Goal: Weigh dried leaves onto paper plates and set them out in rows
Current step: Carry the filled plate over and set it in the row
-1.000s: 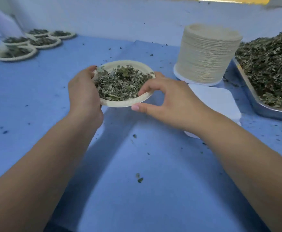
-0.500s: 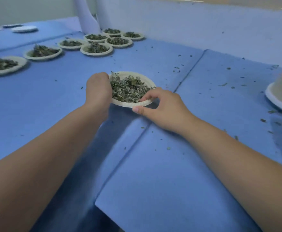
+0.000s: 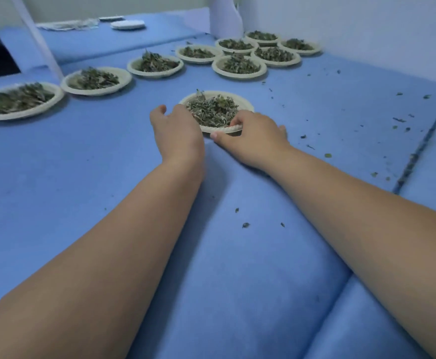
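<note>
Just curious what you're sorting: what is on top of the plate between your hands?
A heap of dried leaves fills the plate. The left hand and right hand cover parts of its near rim, so anything there is hidden.

From where I'm watching: the plate [image 3: 245, 103] with leaves [image 3: 211, 111] on it is mid-table [image 3: 82, 177]. Left hand [image 3: 178, 130] is at its left edge, right hand [image 3: 255, 136] pinching its near rim. Behind it sits a cluster of filled plates [image 3: 239, 65]. A row of plates [image 3: 96, 79] runs from there out to the left. Loose crumbs [image 3: 399, 119] lie off to the right.
</note>
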The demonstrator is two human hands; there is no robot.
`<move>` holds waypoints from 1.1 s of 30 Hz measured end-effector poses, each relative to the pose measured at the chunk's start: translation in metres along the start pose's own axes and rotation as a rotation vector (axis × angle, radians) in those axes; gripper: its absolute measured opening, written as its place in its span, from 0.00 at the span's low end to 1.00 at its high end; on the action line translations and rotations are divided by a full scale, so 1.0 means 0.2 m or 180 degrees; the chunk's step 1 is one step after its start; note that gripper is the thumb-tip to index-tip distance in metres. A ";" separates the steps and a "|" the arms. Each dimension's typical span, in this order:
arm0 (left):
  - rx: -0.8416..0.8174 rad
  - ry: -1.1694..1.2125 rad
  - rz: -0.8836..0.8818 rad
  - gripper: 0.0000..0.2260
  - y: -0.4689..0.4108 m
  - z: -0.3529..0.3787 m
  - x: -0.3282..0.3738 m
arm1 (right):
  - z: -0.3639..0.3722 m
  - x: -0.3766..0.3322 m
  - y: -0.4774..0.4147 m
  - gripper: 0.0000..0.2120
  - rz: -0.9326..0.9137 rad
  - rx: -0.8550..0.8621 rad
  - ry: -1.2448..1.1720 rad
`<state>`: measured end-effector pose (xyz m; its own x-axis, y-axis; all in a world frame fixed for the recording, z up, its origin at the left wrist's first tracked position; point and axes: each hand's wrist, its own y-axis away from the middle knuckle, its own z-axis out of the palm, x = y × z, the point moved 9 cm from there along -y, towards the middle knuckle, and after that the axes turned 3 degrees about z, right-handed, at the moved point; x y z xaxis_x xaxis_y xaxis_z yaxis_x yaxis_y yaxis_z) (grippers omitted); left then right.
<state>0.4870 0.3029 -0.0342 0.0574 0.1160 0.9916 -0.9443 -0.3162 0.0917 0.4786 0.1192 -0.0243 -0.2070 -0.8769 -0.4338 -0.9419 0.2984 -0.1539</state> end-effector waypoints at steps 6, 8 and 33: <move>-0.0020 0.0325 -0.0101 0.19 -0.04 -0.03 -0.02 | 0.12 -0.12 -0.28 0.34 0.0129 0.0009 -0.0011; -0.0084 0.0289 0.0042 0.17 -0.03 -0.01 -0.01 | 0.15 -0.16 -0.36 0.35 0.0129 -0.0020 0.0008; -0.0499 -0.0378 0.0561 0.14 0.04 0.07 0.04 | 0.24 -0.22 -0.52 0.35 -0.0067 -0.0410 0.0052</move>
<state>0.4843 0.2882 -0.0242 -0.0835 -0.0421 0.9956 -0.9812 -0.1708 -0.0895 0.5979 0.1454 -0.0309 -0.1901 -0.8888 -0.4169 -0.9721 0.2299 -0.0470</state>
